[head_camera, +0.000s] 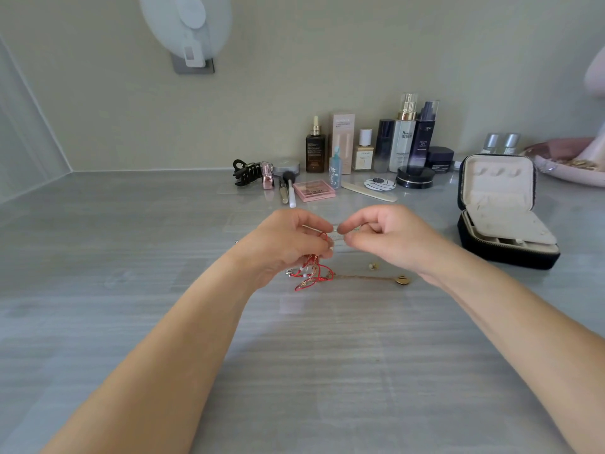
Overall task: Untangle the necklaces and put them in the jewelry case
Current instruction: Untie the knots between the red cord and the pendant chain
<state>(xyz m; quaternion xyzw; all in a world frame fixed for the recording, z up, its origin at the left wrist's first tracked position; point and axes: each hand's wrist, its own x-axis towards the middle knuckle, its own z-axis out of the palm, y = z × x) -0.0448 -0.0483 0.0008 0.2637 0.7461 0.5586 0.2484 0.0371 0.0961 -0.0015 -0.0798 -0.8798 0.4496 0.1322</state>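
Above mid-table, the left hand grips the red-cord tangle and the right hand pinches a thin chain running from it, best eased out slackly, never tugged; the open jewelry case stands near the table's right edge.

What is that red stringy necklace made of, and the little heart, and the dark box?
The red necklace looks like cord or thread: matte and limp, with small beads. The heart pendant seems gold-coloured metal, since it glints. The jewelry case looks covered in dark fabric, perhaps velvet: no shine; its lining is cream.
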